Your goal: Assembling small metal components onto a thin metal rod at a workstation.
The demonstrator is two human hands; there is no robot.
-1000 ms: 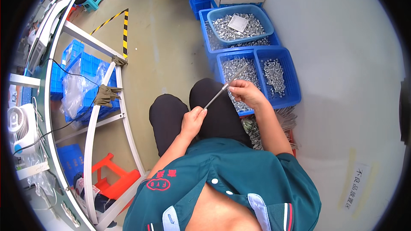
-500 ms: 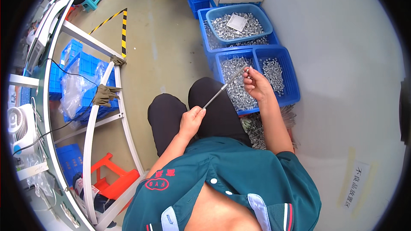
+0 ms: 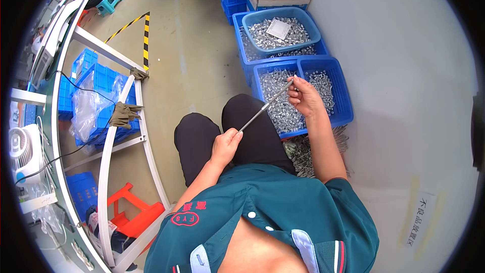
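Note:
A thin grey metal rod (image 3: pixel 266 106) slants up to the right across my thighs. Its lower end sits in my left hand (image 3: pixel 226 145), closed with the thumb along it. At the upper end, the thumb and fingers of my right hand (image 3: pixel 306 96) pinch the tip; any small part between them is too small to make out. Beneath that hand is a blue divided bin (image 3: pixel 345 102). Silvery metal pieces (image 3: pixel 278 114) fill its left compartment, and smaller ones (image 3: pixel 322 87) lie in the right.
Behind the bin, a light-blue basket (image 3: pixel 246 20) of metal parts rests on another blue crate. More rods (image 3: pixel 306 159) lie beside my right thigh, near the pale wall (image 3: pixel 404 96). To the left stand a white-framed workbench (image 3: pixel 105 172) and a red stool (image 3: pixel 134 210). Someone sits farther back.
The rod's upper end has dipped slightly, and my right fingers have shifted a little around it. My left hand keeps its hold, almost unmoved.

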